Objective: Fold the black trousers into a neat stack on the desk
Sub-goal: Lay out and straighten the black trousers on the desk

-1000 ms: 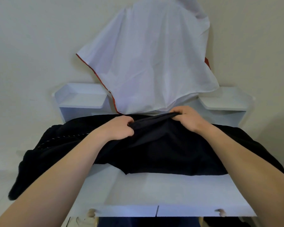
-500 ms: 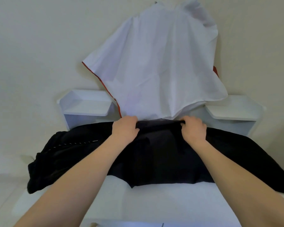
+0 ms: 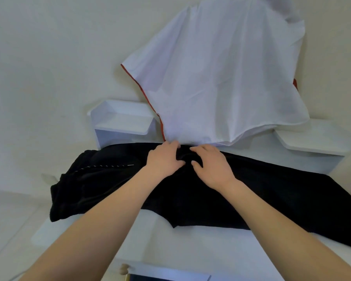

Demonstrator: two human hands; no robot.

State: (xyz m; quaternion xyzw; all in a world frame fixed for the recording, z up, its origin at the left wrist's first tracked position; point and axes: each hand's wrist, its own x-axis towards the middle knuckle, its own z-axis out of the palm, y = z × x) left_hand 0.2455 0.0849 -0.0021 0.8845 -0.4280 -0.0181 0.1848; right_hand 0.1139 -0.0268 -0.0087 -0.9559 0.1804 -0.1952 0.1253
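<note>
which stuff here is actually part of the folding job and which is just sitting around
Part of the job: trousers, spread across the desk; left hand and right hand, both on the trousers.

Just lying about: white cloth hanging behind; left shelf; right shelf; drawer knob.

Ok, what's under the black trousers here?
The white desk, bare along its near side, lies under the black trousers. The left hand and right hand rest on top. Anything else beneath the cloth is covered.
</note>
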